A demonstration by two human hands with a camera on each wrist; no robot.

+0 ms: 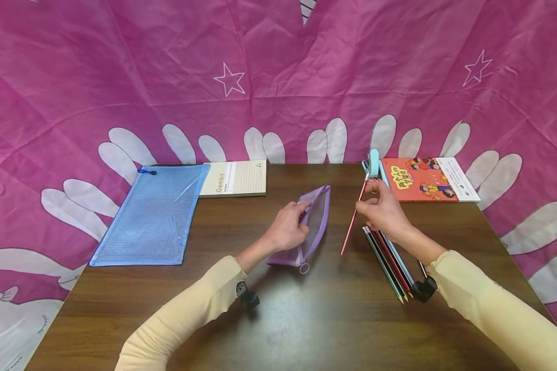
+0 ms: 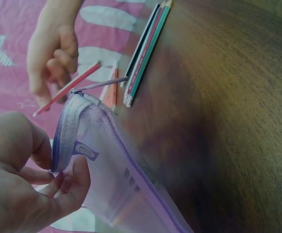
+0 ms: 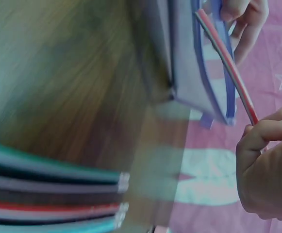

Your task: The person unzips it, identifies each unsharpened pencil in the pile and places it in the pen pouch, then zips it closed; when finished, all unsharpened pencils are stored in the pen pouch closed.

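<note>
The left hand [image 1: 288, 226] is reaching in from the lower left, its forearm in a cream sleeve lying low over the brown counter [image 1: 306, 319]. Its grip is pinching the open upper edge of a purple mesh pouch [image 1: 313, 224], thumb on one side and curled fingers [image 2: 65, 187] on the other, as the left wrist view is showing. The pouch is lying at the middle of the counter, its zipper pull pointing toward the person.

The right hand [image 1: 382, 208] is coming in from the lower right with the wrist raised above the counter. Its grip is pressed together on a red pencil [image 1: 353, 221], thumb and fingertips pinching it near the upper end, so the pencil is slanting down and leftward, just beside the pouch and apart from it.

Under the right wrist a row of pencils [image 1: 387, 257] is lying side by side on the counter. Further back a blue mesh folder [image 1: 150, 216], a Gambit notebook [image 1: 236, 178] and an orange booklet [image 1: 427, 178] are resting along the far edge, before a pink cloth [image 1: 278, 67].
</note>
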